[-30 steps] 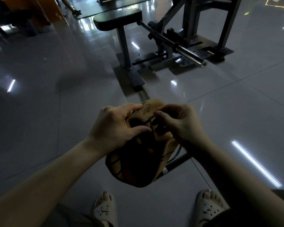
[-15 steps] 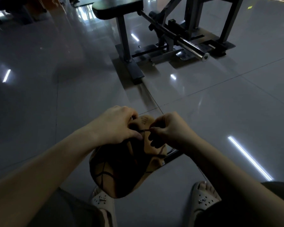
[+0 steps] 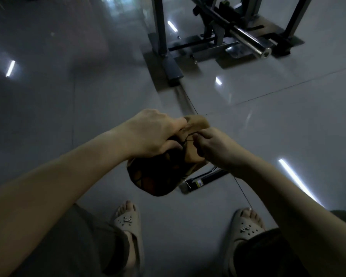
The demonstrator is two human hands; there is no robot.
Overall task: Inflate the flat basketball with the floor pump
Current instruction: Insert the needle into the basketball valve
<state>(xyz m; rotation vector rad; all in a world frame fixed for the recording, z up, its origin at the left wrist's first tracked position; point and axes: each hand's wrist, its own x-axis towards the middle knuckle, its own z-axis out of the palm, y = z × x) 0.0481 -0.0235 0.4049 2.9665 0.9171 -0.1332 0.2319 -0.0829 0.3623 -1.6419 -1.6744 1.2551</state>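
Observation:
A flat, folded orange basketball [image 3: 160, 176] with black seams hangs in front of me above the floor. My left hand [image 3: 154, 134] grips its upper left side. My right hand [image 3: 214, 146] pinches the thin black end of the pump hose against the ball's top, where the skin is tan with printed text. The black floor pump [image 3: 204, 179] lies on the tiles just below and right of the ball, partly hidden by it and by my right wrist.
A weight bench frame [image 3: 162, 37] and a steel barbell sleeve [image 3: 254, 45] stand on the glossy tiled floor ahead. My two feet in pale sandals [image 3: 128, 222] rest at the bottom. Ceiling lights reflect off the floor.
The camera has tilted down, so my feet and the pump show more. Both hands have stayed on the ball, and my right hand's fingers have shifted slightly right at the ball's top.

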